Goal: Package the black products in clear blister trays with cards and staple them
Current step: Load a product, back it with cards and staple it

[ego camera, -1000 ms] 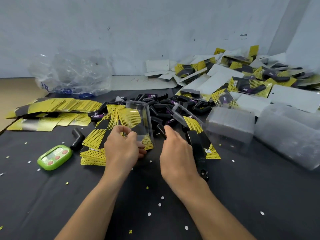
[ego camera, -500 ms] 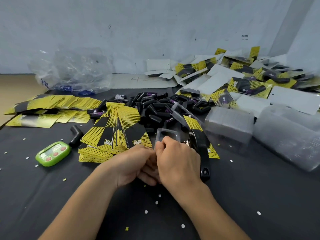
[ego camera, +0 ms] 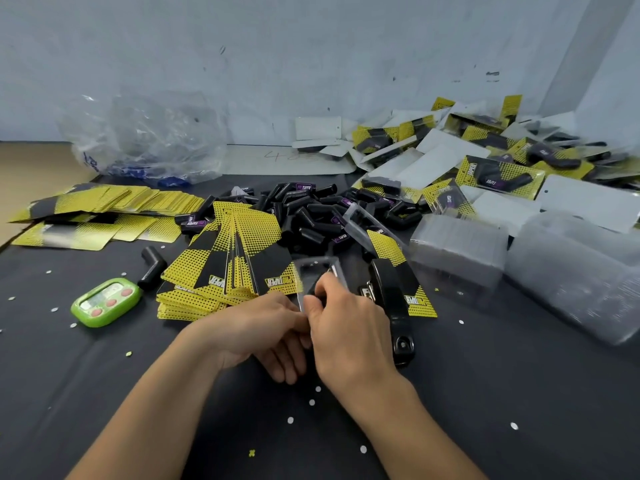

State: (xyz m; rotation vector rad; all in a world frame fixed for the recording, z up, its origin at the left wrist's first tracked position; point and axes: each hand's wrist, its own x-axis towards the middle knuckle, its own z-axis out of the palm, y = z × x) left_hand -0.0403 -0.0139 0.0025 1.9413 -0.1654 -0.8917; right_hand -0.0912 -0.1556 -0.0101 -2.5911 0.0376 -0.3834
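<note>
Left hand (ego camera: 256,336) and right hand (ego camera: 348,336) now meet, both pinching the clear tray (ego camera: 317,271), which looks light and bendy, best held by its edges.

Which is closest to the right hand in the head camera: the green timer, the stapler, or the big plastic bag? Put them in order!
1. Stapler, just right of the right hand.
2. Green timer, left.
3. Plastic bag, far back left.
</note>
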